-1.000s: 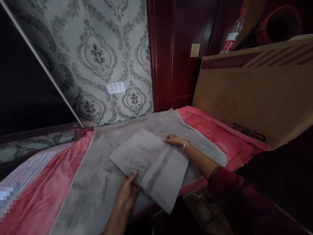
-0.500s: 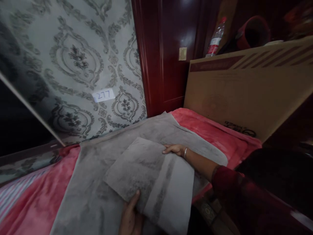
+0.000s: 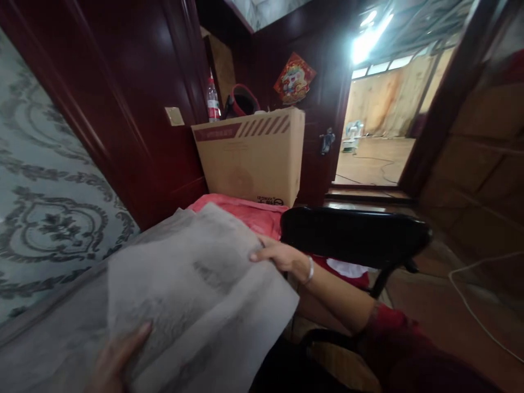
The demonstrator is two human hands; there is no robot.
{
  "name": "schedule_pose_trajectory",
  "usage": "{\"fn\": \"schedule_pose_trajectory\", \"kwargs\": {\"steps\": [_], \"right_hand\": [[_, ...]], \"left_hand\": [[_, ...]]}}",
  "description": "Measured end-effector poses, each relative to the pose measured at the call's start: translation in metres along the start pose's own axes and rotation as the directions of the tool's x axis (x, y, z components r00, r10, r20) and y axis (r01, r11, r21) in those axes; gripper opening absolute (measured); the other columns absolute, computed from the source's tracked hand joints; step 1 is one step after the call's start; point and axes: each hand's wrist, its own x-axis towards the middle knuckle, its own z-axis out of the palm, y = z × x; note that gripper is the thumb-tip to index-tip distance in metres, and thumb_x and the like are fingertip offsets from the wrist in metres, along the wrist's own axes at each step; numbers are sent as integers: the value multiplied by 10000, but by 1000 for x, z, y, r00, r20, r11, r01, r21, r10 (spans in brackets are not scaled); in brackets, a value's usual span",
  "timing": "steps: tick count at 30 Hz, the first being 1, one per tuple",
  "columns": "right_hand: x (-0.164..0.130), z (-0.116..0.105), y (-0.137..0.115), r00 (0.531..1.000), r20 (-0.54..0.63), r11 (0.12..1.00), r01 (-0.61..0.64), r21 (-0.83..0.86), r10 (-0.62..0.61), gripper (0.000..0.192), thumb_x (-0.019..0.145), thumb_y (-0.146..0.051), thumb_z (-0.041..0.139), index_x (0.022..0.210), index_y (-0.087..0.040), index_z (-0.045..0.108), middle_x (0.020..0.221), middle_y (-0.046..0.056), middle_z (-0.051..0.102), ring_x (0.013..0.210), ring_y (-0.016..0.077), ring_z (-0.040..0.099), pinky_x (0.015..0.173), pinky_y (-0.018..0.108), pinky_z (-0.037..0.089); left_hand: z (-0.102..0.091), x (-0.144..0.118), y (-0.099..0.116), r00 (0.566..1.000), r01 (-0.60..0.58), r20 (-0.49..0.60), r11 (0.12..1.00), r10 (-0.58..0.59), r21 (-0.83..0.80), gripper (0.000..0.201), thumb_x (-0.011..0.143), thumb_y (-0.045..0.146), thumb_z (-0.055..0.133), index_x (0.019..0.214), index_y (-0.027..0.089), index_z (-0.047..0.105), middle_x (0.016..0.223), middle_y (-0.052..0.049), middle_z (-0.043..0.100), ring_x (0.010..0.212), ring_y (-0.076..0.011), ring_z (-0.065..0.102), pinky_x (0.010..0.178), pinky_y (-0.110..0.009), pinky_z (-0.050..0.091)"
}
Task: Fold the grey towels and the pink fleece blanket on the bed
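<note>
**Two hands on a soft grey cloth**

A person holds a folded grey cloth [image 3: 196,305]. The landmark here is the big cardboard box [image 3: 251,155] that stands at the far end of the red blanket [image 3: 245,213]. The cloth lies on the near side of the box, over the blanket, and takes up most of the low left part of the view.

The right hand [image 3: 282,256] rests on the cloth's far right edge, the side nearest the box. Its fingers lie flat and spread on top, with a thin bracelet [image 3: 310,270] at the wrist. It presses more than it grips. The left hand [image 3: 118,357] is at the near edge, far from the box. The thumb lies on top of the cloth, and the other fingers are hidden under it, so it looks like a pinch on that edge.

The cloth looks thin, light and floppy. It would sag if held by one spot only. The edges and corners seem the best places to take hold, one hand on each side. It does not look slippery, and it should not break.

A black chair [image 3: 356,234] stands just right of the box. A plastic bottle [image 3: 212,101] shows above the box. Patterned wallpaper [image 3: 45,218] is well to the left of it
</note>
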Motion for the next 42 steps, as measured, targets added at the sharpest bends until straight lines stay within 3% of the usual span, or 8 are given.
{"fn": "schedule_pose_trajectory", "kwargs": {"steps": [5, 9, 12, 16, 23, 32, 38, 42], "right_hand": [[-105, -48, -96, 879, -376, 931, 172, -324, -293, 752, 657, -421, 792, 1347, -259, 541, 1151, 73, 694, 947, 272, 679, 833, 417, 584], [-167, -92, -143, 698, -530, 820, 145, -554, -482, 723, 723, -405, 731, 1393, -253, 509, 1236, 101, 670, 1031, 314, 673, 846, 452, 583], [-199, -135, -144, 603, -607, 795, 76, -603, -518, 752, 737, -405, 717, 1429, -242, 474, 1285, 122, 653, 1061, 327, 667, 855, 465, 583], [-222, -190, -112, 452, -701, 746, -108, -657, -552, 888, 703, -421, 741, 1492, -209, 392, 1421, 141, 561, 1215, 333, 593, 1015, 486, 507], [-239, -229, -87, 453, -576, 474, -328, -817, -680, 795, 804, -527, 657, 1491, -192, 440, 1426, 134, 557, 1260, 315, 558, 1059, 465, 460], [-248, -188, -122, 548, -287, -187, -652, -735, -785, 516, 902, -564, 576, 1289, -236, 666, 1274, 168, 603, 1134, 384, 562, 934, 542, 479], [-213, -206, -130, 836, -205, -411, -446, -795, -509, 891, 786, -634, 710, 1534, -266, 396, 1476, 160, 487, 1295, 405, 461, 1051, 554, 373], [-214, -226, -126, 881, -301, -395, -439, -807, -365, 903, 786, -588, 717, 1542, -229, 380, 1279, 158, 614, 1065, 333, 598, 896, 419, 464]], "left_hand": [[143, 13, 118, 965, -2, 234, 898, 117, -440, 521, 616, 162, 727, 1136, 197, 694, 1037, -71, 769, 1133, -392, 665, 935, -525, 594], [257, 32, 184, 780, -70, 510, 861, 362, -504, 360, 674, 97, 711, 1029, 155, 700, 1078, -97, 749, 1121, -311, 666, 971, -425, 557], [336, 41, 190, 708, -131, 586, 888, 395, -440, 391, 690, 87, 695, 1080, 122, 685, 1156, -151, 722, 1076, -299, 676, 961, -431, 541], [407, 46, 157, 794, -222, 516, 943, 323, -249, 544, 665, 48, 649, 1206, 103, 629, 1246, -197, 671, 1104, -312, 653, 990, -462, 501], [424, 61, 129, 753, -353, 520, 914, 404, -199, 600, 652, 30, 630, 1237, 166, 642, 1334, -130, 624, 1215, -270, 574, 1037, -363, 454], [406, 77, 145, 663, -578, 553, 815, 504, -50, 557, 617, 254, 845, 1137, 134, 688, 1257, -185, 606, 1236, -370, 531, 1106, -475, 377], [426, 66, 166, 185, -959, 763, 284, 619, 2, 989, 447, 364, 976, 1348, 248, 584, 1552, -149, 399, 1471, -445, 240, 1221, -553, 84], [443, 67, 156, 128, -985, 884, 162, 450, 60, 750, 636, 430, 891, 1295, 221, 599, 1295, -162, 618, 1255, -380, 525, 1127, -467, 327]]}}
